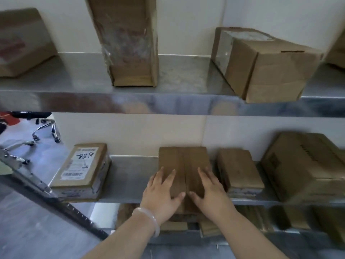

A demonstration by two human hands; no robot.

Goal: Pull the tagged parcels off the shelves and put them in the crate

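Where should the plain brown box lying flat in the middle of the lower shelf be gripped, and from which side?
Probably by its two long side edges near the front end, coming from the front: the brown box lies flat, lengthwise, its near end at the shelf lip. The left hand and right hand rest flat on top.

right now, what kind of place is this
Likely a parcel storeroom: metal shelves carry brown cardboard boxes, and one labelled parcel bears a barcoded shipping label.
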